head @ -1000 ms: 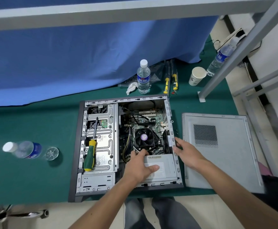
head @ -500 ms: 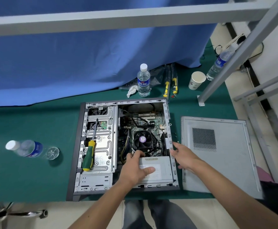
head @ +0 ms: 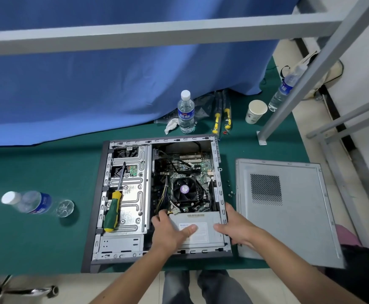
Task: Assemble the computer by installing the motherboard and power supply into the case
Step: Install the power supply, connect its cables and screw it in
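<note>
Head view: both hands grip the power supply inside the case, left hand and right hand clamped on it; a screwdriver lies on the drive cage, the side panel just beside.

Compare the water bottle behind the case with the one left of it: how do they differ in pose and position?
The bottle behind the case stands upright by the blue curtain, cap up; the bottle left of the case lies on its side on the green table, cap pointing left. The standing one has a crumpled white tissue beside it; the lying one lies alone. Both are clear, white-capped, blue-labelled.
</note>
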Action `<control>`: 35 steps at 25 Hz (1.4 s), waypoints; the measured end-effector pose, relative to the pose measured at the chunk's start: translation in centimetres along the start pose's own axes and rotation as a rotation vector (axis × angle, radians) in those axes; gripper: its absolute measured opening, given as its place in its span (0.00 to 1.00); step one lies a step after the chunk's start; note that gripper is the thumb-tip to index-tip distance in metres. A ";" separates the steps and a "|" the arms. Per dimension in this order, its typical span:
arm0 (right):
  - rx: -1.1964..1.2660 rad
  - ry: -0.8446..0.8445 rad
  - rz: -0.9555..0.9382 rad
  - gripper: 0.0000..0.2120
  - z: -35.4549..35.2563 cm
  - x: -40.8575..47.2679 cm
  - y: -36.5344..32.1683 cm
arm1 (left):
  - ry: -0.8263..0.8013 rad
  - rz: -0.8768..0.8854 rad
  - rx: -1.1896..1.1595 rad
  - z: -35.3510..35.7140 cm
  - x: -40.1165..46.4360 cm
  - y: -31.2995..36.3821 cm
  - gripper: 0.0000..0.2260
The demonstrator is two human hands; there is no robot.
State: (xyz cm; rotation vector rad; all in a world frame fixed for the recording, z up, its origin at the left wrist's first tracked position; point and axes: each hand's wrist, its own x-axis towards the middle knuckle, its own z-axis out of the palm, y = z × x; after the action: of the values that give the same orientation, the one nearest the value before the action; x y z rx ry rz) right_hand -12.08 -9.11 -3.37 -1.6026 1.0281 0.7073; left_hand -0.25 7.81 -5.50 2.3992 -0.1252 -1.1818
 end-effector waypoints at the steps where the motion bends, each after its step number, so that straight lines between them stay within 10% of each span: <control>1: 0.007 0.015 -0.010 0.40 0.0 0.1 0.0 | 0.021 -0.035 -0.001 0.3 -0.1 0.2 0.47; 12: 0.082 -0.049 -0.029 0.39 -0.3 0.1 0.6 | 0.111 -0.110 -0.045 0.9 -0.3 0.0 0.48; 18: -0.001 -0.053 -0.037 0.42 -0.1 0.2 0.9 | -0.031 -0.014 0.060 0.3 0.4 -0.2 0.23; 26: -0.022 -0.039 -0.004 0.49 0.0 0.9 1.2 | -0.059 0.014 0.187 0.3 0.0 0.7 0.25; 31: 0.046 -0.031 -0.046 0.42 0.5 0.8 1.1 | -0.204 -0.035 -0.147 -0.5 0.1 -0.2 0.47; 35: 0.030 -0.033 -0.023 0.44 0.3 0.5 1.2 | -0.206 0.009 -0.209 -0.2 0.0 -0.4 0.42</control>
State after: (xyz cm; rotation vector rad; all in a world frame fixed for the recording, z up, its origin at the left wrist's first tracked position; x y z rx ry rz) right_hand -12.90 -9.08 -4.44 -1.5700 0.9902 0.6970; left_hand -0.14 8.21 -5.53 2.0929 -0.0728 -1.3651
